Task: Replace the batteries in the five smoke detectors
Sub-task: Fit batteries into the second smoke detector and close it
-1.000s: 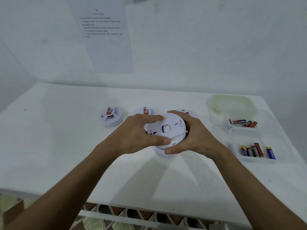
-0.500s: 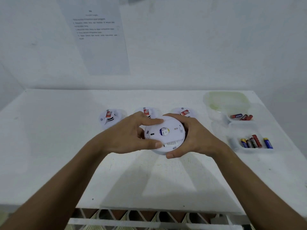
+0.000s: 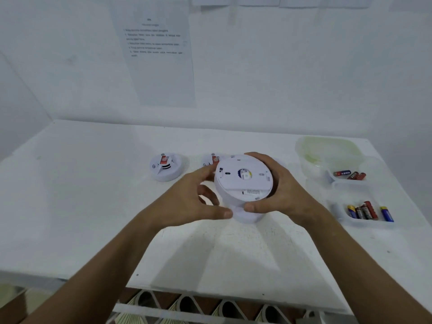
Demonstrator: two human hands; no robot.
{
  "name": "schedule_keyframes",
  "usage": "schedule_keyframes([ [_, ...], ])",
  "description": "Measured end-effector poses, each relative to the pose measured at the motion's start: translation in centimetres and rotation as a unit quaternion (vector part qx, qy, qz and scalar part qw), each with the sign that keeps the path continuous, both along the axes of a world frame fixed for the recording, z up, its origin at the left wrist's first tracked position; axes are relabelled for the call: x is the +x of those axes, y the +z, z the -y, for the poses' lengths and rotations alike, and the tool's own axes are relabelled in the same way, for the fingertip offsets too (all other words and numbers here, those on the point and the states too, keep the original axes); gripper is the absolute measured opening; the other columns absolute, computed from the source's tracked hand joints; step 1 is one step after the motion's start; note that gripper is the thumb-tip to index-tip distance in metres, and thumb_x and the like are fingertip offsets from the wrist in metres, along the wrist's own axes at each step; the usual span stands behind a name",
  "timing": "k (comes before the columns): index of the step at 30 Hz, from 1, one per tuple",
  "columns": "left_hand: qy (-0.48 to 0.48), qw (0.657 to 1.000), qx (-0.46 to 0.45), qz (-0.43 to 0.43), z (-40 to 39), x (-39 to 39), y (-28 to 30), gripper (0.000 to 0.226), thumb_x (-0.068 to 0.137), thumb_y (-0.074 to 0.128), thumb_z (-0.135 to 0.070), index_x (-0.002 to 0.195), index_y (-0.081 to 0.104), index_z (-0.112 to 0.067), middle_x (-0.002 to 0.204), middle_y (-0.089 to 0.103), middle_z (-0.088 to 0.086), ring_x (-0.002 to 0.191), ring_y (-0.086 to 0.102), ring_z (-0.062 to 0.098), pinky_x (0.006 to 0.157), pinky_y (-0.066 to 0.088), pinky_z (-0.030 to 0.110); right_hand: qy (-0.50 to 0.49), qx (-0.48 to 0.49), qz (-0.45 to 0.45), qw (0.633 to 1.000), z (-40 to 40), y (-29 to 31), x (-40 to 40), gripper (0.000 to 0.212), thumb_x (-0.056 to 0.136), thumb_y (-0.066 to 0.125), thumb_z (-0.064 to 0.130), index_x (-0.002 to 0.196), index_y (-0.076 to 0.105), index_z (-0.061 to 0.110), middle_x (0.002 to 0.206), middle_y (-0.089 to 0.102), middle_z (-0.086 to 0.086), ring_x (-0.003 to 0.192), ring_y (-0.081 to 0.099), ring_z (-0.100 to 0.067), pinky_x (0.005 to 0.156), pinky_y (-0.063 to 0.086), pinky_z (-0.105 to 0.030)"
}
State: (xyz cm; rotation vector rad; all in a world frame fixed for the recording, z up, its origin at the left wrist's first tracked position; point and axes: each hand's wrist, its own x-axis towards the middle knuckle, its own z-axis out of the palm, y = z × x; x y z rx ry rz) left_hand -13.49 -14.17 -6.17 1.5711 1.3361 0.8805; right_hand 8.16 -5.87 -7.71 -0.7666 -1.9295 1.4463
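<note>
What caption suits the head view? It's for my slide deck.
Both hands, right hand and left hand, hold a white smoke detector above the table, batteries nearby.

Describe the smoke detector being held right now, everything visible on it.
The held smoke detector is a round white disc that looks like plastic, lifted off the white table and tilted, its back facing the camera. The back shows a central round opening with coloured parts inside, small slots, and a printed label near the lower edge. The right hand wraps its right rim, thumb under the lower edge; the left hand touches its left side, thumb at the bottom. The back appears closed.
</note>
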Motion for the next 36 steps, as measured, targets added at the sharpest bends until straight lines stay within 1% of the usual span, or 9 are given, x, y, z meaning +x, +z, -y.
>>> schedule_keyframes([
  [5,0.038,0.998,0.033,0.028,0.5,-0.1,-0.4,0.053,0.082,0.074,-0.004,0.127,0.06,-0.029,0.106,0.072,0.003,0.095,0.067,0.034,0.081,0.057,0.045,0.025,0.057,0.08,0.995,0.6,-0.1,-1.1,0.104,0.058,0.095,0.009,0.136,0.035,0.042,0.128,0.05,0.025,0.115,0.049,0.012,0.081,0.047,-0.006],
  [8,0.03,0.999,0.041,0.005,0.7,-0.6,-0.4,0.052,0.082,0.074,-0.004,0.126,0.062,-0.029,0.097,0.072,0.003,0.081,0.065,0.025,0.074,0.057,0.038,0.003,0.128,0.171,0.977,0.6,0.0,-1.2,0.102,0.049,0.092,0.039,0.129,0.031,0.054,0.132,0.035,0.019,0.117,0.037,0.009,0.077,0.039,0.001],
  [11,0.041,0.998,0.039,0.002,1.0,-0.3,-0.3,0.055,0.078,0.078,-0.016,0.126,0.061,-0.037,0.091,0.065,-0.004,0.073,0.057,0.012,0.066,0.05,0.025,0.01,0.167,0.196,0.966,0.6,-0.2,-1.4,0.103,0.049,0.084,0.046,0.137,0.032,0.041,0.129,0.035,0.015,0.116,0.037,0.006,0.084,0.041,-0.008],
  [14,0.052,0.997,0.047,-0.025,1.1,-0.1,-0.3,0.058,0.072,0.078,-0.036,0.126,0.058,-0.045,0.094,0.055,-0.022,0.084,0.055,0.005,0.069,0.047,0.019,0.041,0.12,0.15,0.98,0.8,-0.5,-1.6,0.104,0.054,0.088,0.032,0.141,0.031,0.034,0.131,0.047,0.014,0.121,0.051,-0.01,0.091,0.055,-0.03],
  [17,0.048,0.994,0.06,-0.077,1.6,-0.1,-0.3,0.064,0.078,0.079,-0.038,0.133,0.049,-0.048,0.113,0.046,-0.024,0.101,0.048,-0.001,0.079,0.041,0.01,0.043,0.091,0.088,0.991,0.8,-0.4,-1.4,0.097,0.057,0.094,0.008,0.136,0.041,0.026,0.122,0.057,0.022,0.116,0.059,-0.006,0.085,0.055,-0.02],
  [21,0.043,0.99,0.056,-0.121,2.2,-0.5,-0.1,0.097,0.061,0.082,-0.054,0.141,0.028,-0.056,0.14,0.035,-0.032,0.121,0.04,-0.012,0.087,0.04,0.007,0.02,0.032,0.023,0.999,0.6,-0.1,-0.5,0.092,0.055,0.089,0.007,0.135,0.046,0.023,0.123,0.06,0.019,0.119,0.058,-0.008,0.09,0.051,-0.019],
  [24,0.039,0.99,0.052,-0.124,2.2,-0.6,0.1,0.102,0.061,0.088,-0.047,0.145,0.029,-0.047,0.133,0.05,-0.028,0.115,0.052,-0.006,0.087,0.043,0.014,0.047,0.007,0.018,0.999,0.8,0.0,-0.3,0.094,0.057,0.089,0.004,0.139,0.046,0.023,0.13,0.061,0.01,0.125,0.057,-0.018,0.095,0.053,-0.027],
  [32,0.024,0.983,0.106,-0.145,2.6,-1.0,0.6,0.091,0.058,0.089,-0.048,0.137,0.046,-0.043,0.122,0.061,-0.022,0.105,0.056,0.004,0.077,0.038,0.002,0.05,0.034,0.064,0.996,1.3,-0.4,-0.4,0.105,0.044,0.094,0.031,0.138,0.048,0.034,0.139,0.048,0.008,0.129,0.05,-0.015,0.102,0.051,-0.041],
  [36,0.024,0.98,0.133,-0.147,2.6,-1.2,0.6,0.085,0.055,0.082,-0.055,0.133,0.05,-0.041,0.117,0.062,-0.019,0.1,0.056,0.009,0.074,0.042,0.008,0.05,0.043,0.073,0.995,1.3,-0.5,-0.6,0.105,0.043,0.093,0.036,0.137,0.049,0.039,0.138,0.047,0.007,0.128,0.049,-0.008,0.103,0.05,-0.031],
])
